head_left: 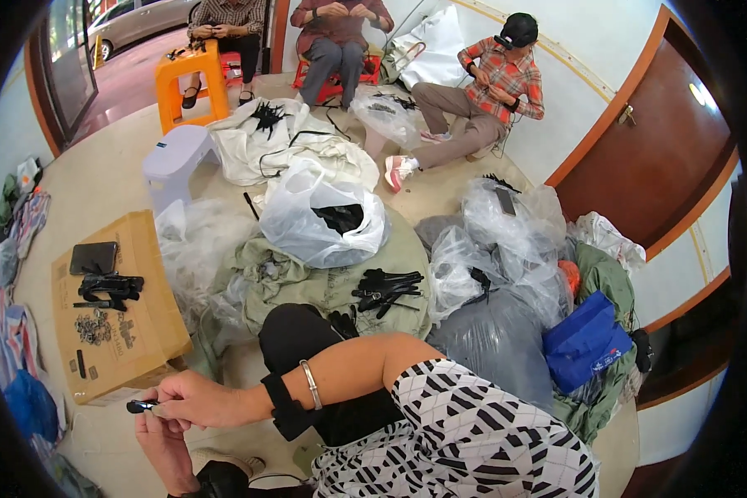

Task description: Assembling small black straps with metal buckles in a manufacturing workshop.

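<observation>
My two hands meet low on the left, beside the near edge of a cardboard box point(153, 319). A small black strip point(141, 406) with a shiny spot sticks out of the fingers of my right hand point(195, 400), which pinches it from above. Just below, my left hand point(164, 452) has its fingertips closed at the same strip. The fingers hide most of the strip. On top of the box are a bundle of black straps point(112, 288), a pile of small metal buckles or rings point(93, 329), a dark flat case point(93, 258) and a short black piece point(80, 363).
A white plastic bag point(303, 224) with black pieces stands ahead, near a black strap bundle point(386, 289) on green cloth. Stuffed plastic bags point(498, 332) and a blue bag point(585, 340) crowd the right. A lilac stool point(170, 166) and three seated people are farther off.
</observation>
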`<state>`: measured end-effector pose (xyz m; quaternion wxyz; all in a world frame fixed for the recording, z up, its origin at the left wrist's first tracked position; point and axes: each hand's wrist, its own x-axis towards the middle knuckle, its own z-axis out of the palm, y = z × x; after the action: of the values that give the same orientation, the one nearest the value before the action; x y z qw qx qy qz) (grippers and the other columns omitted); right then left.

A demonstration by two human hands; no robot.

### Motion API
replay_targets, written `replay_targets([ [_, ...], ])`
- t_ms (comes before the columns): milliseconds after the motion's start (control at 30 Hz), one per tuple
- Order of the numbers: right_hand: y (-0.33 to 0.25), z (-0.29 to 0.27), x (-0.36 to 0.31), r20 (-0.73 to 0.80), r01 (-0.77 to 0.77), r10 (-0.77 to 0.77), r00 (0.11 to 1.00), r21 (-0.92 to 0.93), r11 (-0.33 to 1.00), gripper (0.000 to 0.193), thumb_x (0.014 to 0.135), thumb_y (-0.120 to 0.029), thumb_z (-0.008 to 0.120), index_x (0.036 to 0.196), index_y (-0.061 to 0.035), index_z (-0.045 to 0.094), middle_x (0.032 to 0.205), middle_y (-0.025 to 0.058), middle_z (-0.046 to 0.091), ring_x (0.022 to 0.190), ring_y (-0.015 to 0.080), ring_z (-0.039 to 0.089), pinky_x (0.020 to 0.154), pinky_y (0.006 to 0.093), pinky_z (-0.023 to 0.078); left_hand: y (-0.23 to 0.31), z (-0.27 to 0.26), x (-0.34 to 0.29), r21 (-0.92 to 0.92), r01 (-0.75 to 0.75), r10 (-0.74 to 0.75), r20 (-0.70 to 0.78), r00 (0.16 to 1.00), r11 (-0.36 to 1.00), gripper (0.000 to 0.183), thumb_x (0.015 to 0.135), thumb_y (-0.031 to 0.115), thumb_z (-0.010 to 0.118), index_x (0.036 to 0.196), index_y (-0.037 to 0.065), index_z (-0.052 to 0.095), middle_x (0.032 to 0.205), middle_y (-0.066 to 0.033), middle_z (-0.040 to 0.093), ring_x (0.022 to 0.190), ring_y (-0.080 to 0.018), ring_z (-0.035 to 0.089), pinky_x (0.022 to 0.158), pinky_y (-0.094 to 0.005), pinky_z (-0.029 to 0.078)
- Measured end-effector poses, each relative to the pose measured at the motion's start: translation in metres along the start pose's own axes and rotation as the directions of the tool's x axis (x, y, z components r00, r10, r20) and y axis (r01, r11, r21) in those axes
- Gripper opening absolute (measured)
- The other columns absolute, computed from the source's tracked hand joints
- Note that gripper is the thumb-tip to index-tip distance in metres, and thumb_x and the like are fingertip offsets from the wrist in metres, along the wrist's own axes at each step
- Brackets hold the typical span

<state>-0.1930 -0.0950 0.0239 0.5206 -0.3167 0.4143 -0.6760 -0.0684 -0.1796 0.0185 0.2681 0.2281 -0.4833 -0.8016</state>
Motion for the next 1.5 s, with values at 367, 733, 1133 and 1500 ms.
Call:
replay_targets([
  [367,0.006,0.017,0.009,0.079,0.010,-0.004,0.997,-0.073,0.997,0.012,0.086,-0.013,0.057,0.081,-0.0023,0.056,0.066,0.0012,0.057,0.058,0.0057,0.053,0.050,0.0211,0.043,0.008,-0.013,-0.020,-0.053,-0.048,0.048,0.001,0.999,0.997,0.043,0.093,0.036,0.048,0.122,0.005,0.046,0.103,-0.0032,0.055,0.080,-0.0129,0.050,0.066,-0.0286,0.041],
  [733,-0.023,-0.014,0.007,-0.004,0.129,-0.141,0.990,-0.371,0.919,0.016,0.082,-0.012,0.064,0.094,-0.0025,0.061,0.077,0.0006,0.057,0.067,0.0074,0.052,0.063,0.0224,0.044,0.022,0.002,-0.009,0.150,-0.153,0.159,-0.026,0.987,0.977,0.026,0.083,0.010,0.063,0.107,0.000,0.061,0.101,-0.0031,0.061,0.087,-0.0073,0.054,0.082,-0.0226,0.042],
  [1133,-0.037,-0.008,0.004,0.112,0.037,0.000,0.994,-0.337,0.941,0.015,0.086,-0.004,0.056,0.099,-0.0008,0.064,0.079,0.0019,0.062,0.068,0.0064,0.056,0.064,0.0200,0.047,0.008,-0.005,-0.012,0.209,-0.016,0.013,0.016,1.000,0.978,0.018,0.086,0.014,0.062,0.098,0.002,0.059,0.082,0.0040,0.052,0.071,-0.0049,0.045,0.065,-0.0195,0.038],
  [1500,-0.037,-0.010,0.003,0.185,0.061,-0.002,0.983,-0.312,0.948,0.015,0.088,-0.007,0.056,0.098,0.0022,0.062,0.080,0.0031,0.062,0.069,0.0069,0.058,0.065,0.0203,0.048,0.018,-0.010,-0.017,0.159,0.024,-0.037,0.080,0.996,0.987,0.021,0.087,0.015,0.060,0.102,0.000,0.061,0.086,0.0001,0.060,0.078,-0.0069,0.052,0.073,-0.0223,0.043],
])
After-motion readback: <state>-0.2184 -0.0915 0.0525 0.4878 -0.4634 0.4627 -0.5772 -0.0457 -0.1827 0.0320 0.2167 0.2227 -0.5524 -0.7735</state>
